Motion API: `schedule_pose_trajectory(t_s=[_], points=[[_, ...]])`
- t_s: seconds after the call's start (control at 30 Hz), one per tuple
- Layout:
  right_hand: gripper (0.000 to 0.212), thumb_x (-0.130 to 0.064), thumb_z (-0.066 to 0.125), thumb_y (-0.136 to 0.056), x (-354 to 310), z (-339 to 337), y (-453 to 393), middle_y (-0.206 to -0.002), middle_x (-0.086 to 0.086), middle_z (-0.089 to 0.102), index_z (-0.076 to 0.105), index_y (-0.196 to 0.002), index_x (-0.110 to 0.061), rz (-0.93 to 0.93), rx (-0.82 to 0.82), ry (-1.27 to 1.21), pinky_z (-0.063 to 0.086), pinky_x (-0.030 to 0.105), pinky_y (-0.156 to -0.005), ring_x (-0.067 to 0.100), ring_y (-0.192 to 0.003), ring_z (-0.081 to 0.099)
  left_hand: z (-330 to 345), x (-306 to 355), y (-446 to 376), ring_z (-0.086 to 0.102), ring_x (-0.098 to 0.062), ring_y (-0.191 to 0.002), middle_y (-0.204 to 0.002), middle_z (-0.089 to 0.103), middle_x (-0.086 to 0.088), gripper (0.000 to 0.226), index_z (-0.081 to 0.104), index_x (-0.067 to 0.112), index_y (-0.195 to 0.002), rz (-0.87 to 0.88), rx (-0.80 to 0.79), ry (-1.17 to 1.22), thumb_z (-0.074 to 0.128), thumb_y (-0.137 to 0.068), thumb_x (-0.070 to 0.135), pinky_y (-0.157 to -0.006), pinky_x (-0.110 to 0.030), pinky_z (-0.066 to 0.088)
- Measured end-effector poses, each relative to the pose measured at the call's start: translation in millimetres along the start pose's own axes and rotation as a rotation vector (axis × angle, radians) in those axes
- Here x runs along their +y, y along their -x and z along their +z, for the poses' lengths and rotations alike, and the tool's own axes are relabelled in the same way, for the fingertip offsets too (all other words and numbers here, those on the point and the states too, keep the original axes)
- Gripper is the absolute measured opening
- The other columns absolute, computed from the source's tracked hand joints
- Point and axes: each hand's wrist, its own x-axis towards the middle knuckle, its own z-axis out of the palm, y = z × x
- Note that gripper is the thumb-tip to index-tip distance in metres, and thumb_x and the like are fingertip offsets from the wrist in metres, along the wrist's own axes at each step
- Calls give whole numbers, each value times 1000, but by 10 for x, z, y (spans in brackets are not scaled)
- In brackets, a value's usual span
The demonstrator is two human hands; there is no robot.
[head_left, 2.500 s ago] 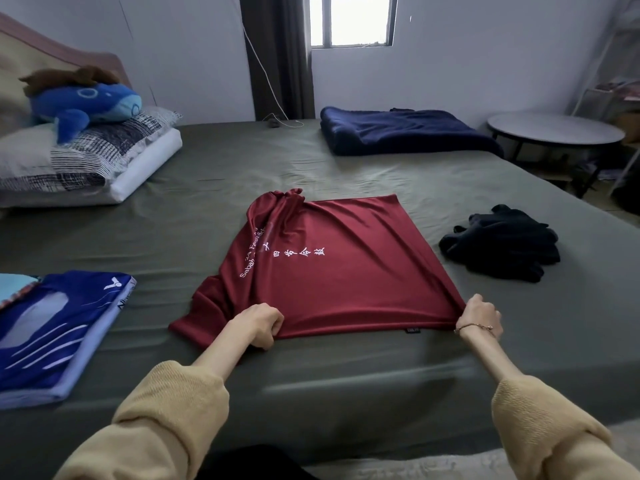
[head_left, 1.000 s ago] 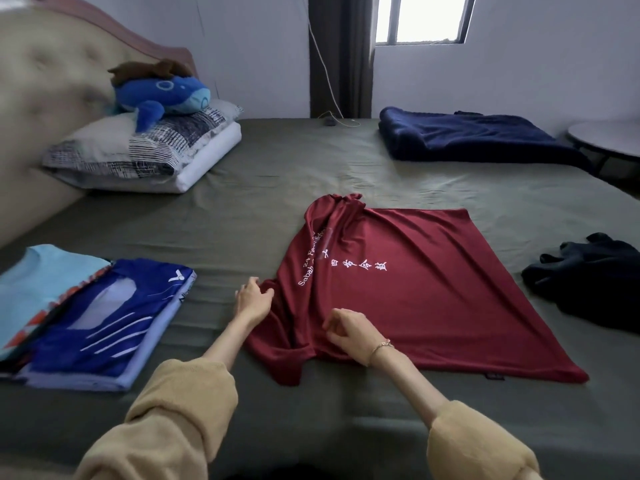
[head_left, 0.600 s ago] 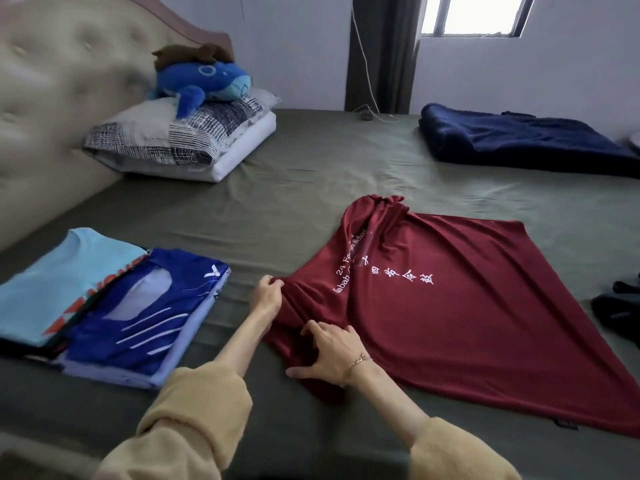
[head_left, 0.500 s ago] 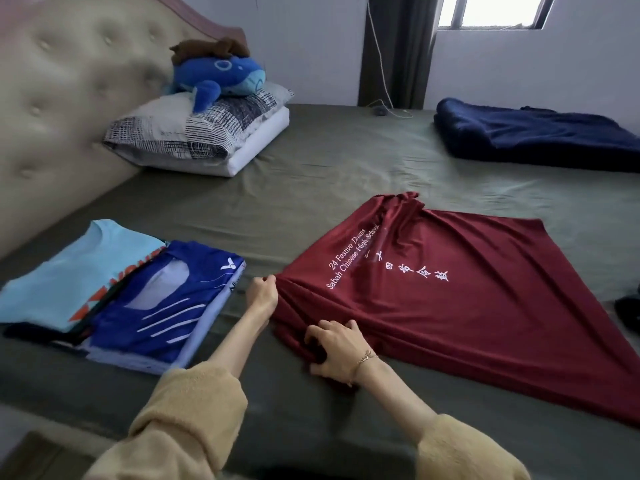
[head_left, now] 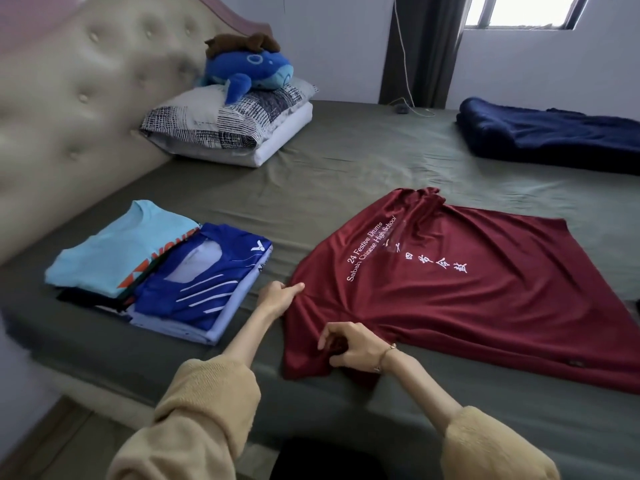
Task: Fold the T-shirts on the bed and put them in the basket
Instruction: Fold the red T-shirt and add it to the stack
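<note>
Two hands work the near-left sleeve area of the maroon T-shirt (head_left: 450, 289), which lies spread on the bed (head_left: 346, 174) with its printed side up and its collar end bunched toward the far side. Your left hand (head_left: 277, 296) pinches the shirt's left edge; your right hand (head_left: 349, 346) has its fingers curled into the cloth near the hem corner, apparently gathering a fold, though how firm that grip is cannot be read from this angle. Both grips sit close together at one corner, so the far and right portions of the shirt are unheld. If you lift or fold from here, the thin, slippery-looking fabric may drag and wrinkle, and the bunched collar could be folded in crooked. The near hem lies close to the bed's edge, so a pull toward you may slide it off. Two folded shirts, light blue (head_left: 114, 247) and royal blue (head_left: 201, 278), lie just beside your left hand; a wide sweep could disturb them. No basket is in view.
</note>
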Motion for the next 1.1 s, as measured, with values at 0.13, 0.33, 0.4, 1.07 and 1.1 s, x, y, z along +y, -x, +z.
schedule_pose_trajectory(t_s=[0.13,0.33,0.4,1.07,1.1], points=[[13,-13,59,-79,4,27,55,-85,-5,66,68,-88,-16,46,167,-77,43,23,-79,9,-81,58,-63,-46,103,59,-23,-110,-121,61,-6,65,55,0,-119,-17,-201,-135,77,-73,40,-76,-30,51],[35,-37,57,-86,21,-88,300,-108,16,63,52,-105,-7,714,689,103,45,35,-81,34,-104,60,-83,-138,328,58,-16,-93,-106,61,-3,74,56,3,-118,-18,-300,-208,78,-66,52,-70,-26,47],[54,-49,57,-84,78,-113,393,-111,16,64,55,-112,-3,866,639,60,46,34,-85,33,-107,60,-109,-149,419,57,-13,-99,-114,60,0,91,54,6,-123,-24,-381,-223,82,-54,58,-74,-23,46],[11,-13,61,-87,3,40,625,-36,-2,57,58,-85,-3,764,256,-338,33,13,-29,6,-26,51,-195,-124,1007,61,-5,-41,-76,62,-4,16,41,12,-84,-59,-541,-371,47,-98,12,-46,-14,46],[15,-16,63,-86,14,41,641,-37,-3,57,60,-93,-3,780,256,-274,33,14,-29,6,-27,52,-196,-106,1002,62,-5,-41,-79,63,-5,16,40,13,-85,-63,-527,-402,49,-98,13,-46,-15,45]])
